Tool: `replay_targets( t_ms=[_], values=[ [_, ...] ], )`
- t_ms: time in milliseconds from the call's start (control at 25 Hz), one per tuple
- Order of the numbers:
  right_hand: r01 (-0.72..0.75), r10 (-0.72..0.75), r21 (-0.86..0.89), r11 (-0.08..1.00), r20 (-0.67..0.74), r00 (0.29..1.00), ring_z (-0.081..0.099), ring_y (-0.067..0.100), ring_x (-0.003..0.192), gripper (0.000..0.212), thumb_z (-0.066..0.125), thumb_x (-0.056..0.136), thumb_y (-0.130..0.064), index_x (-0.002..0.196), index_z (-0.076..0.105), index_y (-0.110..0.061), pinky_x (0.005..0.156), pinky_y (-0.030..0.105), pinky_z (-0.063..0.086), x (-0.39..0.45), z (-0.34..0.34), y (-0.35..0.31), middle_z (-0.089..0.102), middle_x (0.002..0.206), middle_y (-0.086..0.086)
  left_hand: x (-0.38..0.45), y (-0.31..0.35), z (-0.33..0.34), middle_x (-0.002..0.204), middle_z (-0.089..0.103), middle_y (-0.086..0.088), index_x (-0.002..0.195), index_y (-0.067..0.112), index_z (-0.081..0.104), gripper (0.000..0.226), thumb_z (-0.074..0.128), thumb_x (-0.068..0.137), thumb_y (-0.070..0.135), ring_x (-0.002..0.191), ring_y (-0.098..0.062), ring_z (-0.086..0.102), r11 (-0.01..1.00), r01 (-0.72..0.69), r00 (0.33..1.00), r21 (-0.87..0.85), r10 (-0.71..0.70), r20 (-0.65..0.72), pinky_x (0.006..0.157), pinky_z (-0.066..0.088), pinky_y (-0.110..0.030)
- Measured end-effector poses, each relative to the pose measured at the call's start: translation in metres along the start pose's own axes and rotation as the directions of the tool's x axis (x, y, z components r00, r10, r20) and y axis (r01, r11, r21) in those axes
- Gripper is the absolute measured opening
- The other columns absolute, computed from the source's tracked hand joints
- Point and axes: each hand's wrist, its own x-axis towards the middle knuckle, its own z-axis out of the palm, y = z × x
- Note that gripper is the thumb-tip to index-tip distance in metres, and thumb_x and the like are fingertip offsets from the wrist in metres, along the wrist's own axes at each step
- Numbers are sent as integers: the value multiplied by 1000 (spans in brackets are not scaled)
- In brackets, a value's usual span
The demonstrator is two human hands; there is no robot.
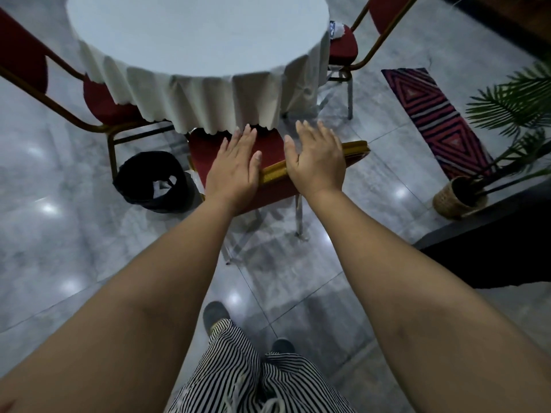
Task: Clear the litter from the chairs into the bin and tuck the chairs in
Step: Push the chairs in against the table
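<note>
A red chair with a gold frame [356, 147] stands in front of me, its seat partly under the white tablecloth. My left hand [235, 162] and my right hand [317, 156] hover flat over the top of its backrest, fingers spread, holding nothing. A black bin [143, 177] with a dark liner stands on the floor to the chair's left, with pale litter inside. On the far right chair's red seat [346, 46] lies a crumpled white and blue piece of litter [337, 29].
A round table with a white cloth [196, 55] fills the upper middle. Another red chair [101, 108] stands at the left. A striped rug [435, 120] and a potted palm in a woven basket [456, 201] are at the right. Grey tiled floor all around.
</note>
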Motion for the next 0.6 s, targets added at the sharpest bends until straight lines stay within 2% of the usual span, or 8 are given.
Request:
replay_targets(
  t_ms=[600],
  values=[
    [-20,21,-31,999,11,1000,25,25,148,62,27,97,-50,145,46,-15,120,42,17,70,33,-36,44,152,4,79,-54,-11,162,23,-5,154,14,24,55,22,103,35,151,-17,13,999,-37,997,8,37,63,123,7,-33]
  ],
)
